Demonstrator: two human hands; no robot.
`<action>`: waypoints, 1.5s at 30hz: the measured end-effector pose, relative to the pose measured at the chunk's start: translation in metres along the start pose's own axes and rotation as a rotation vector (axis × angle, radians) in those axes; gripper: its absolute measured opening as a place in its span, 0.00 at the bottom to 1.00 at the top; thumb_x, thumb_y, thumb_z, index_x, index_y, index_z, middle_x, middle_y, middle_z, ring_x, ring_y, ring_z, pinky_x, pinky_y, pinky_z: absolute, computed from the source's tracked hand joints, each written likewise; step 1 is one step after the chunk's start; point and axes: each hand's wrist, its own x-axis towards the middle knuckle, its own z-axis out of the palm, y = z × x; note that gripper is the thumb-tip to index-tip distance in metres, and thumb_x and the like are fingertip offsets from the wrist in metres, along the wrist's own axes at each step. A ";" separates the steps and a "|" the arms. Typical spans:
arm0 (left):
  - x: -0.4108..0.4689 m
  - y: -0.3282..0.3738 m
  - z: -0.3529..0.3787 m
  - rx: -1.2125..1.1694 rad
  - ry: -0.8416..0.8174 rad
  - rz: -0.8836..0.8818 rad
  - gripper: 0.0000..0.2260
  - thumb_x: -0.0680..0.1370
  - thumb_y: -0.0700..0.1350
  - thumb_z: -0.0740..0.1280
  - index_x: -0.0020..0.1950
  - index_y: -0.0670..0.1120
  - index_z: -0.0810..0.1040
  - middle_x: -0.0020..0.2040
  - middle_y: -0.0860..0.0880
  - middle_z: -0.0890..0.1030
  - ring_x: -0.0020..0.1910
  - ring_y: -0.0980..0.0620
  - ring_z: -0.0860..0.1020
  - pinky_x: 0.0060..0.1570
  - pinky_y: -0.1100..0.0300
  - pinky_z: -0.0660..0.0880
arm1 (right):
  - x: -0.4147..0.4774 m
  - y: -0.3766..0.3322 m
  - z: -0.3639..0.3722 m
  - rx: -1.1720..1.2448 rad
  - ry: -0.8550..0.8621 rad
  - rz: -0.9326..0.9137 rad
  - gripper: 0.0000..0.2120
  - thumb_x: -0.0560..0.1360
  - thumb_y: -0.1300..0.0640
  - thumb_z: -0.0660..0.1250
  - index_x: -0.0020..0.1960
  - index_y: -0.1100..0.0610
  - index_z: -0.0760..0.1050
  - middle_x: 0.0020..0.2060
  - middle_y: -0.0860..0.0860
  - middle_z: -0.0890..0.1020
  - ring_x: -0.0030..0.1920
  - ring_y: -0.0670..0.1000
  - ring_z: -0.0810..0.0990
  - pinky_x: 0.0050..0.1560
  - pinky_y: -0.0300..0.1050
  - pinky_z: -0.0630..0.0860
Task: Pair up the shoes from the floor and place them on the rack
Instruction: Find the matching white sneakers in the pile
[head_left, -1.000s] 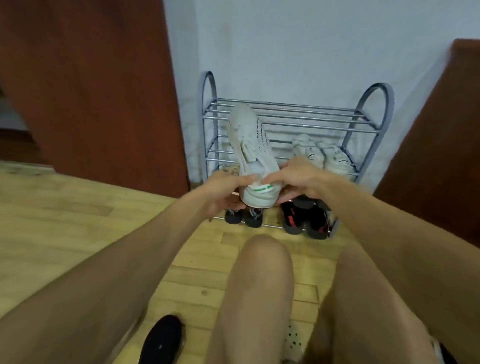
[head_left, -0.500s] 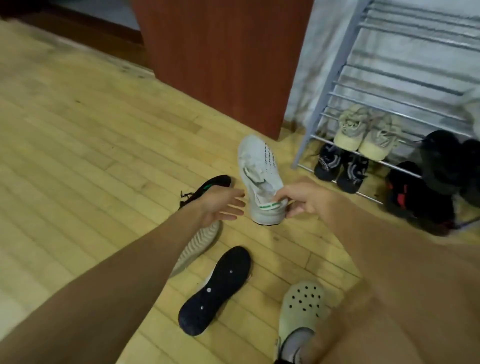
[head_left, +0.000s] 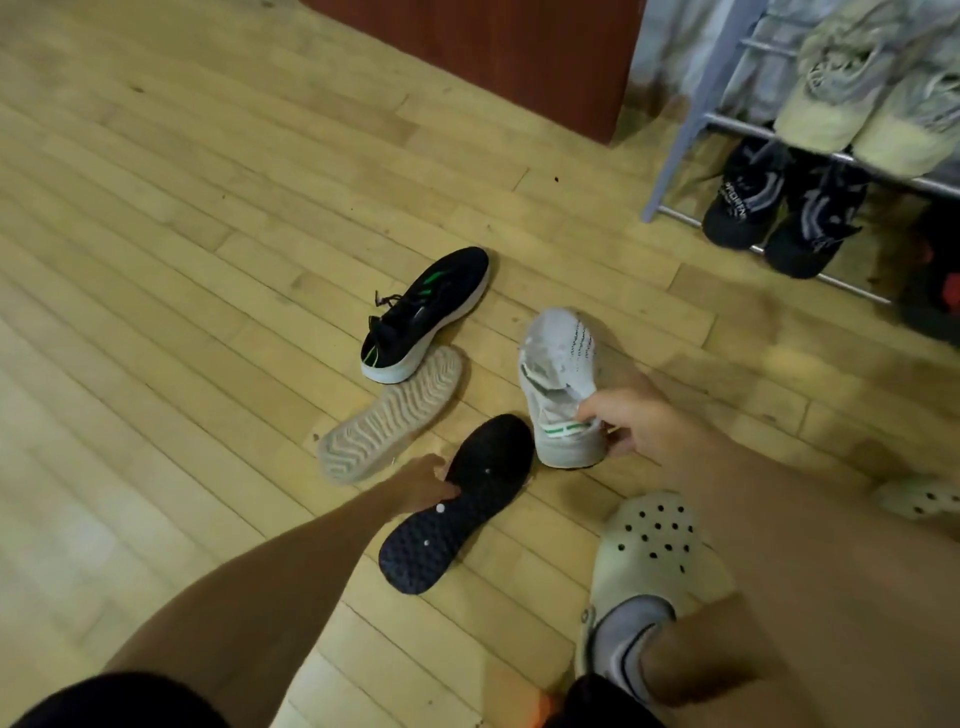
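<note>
Black rack shoe (head_left: 740, 205) lettering too blurred to read.

white sneaker (head_left: 561, 384) upright, black shoe (head_left: 457, 512) sole-up

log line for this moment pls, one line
right hand: holds white shoe by heel | left hand: on upturned black shoe | floor: tan sole-up shoe, black green-striped shoe | rack: partly filled
</note>
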 end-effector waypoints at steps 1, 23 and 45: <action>-0.001 -0.001 0.009 0.038 -0.026 0.003 0.31 0.77 0.51 0.66 0.76 0.45 0.59 0.74 0.42 0.63 0.71 0.42 0.65 0.68 0.51 0.66 | 0.000 0.003 -0.002 -0.041 0.022 -0.007 0.14 0.70 0.63 0.72 0.54 0.64 0.76 0.53 0.61 0.80 0.49 0.60 0.80 0.40 0.51 0.81; -0.058 0.016 0.017 0.467 0.641 0.101 0.23 0.74 0.44 0.68 0.66 0.43 0.65 0.60 0.43 0.69 0.58 0.45 0.73 0.49 0.53 0.77 | -0.028 0.019 -0.009 -0.134 -0.099 0.025 0.13 0.65 0.67 0.68 0.50 0.67 0.77 0.52 0.63 0.83 0.53 0.61 0.83 0.54 0.56 0.80; -0.053 -0.041 0.095 -0.792 0.054 -0.216 0.36 0.75 0.64 0.62 0.76 0.45 0.60 0.75 0.42 0.64 0.71 0.39 0.67 0.61 0.45 0.72 | -0.038 0.049 -0.039 -0.189 0.022 -0.019 0.05 0.70 0.69 0.66 0.38 0.63 0.72 0.43 0.61 0.79 0.39 0.55 0.78 0.41 0.47 0.77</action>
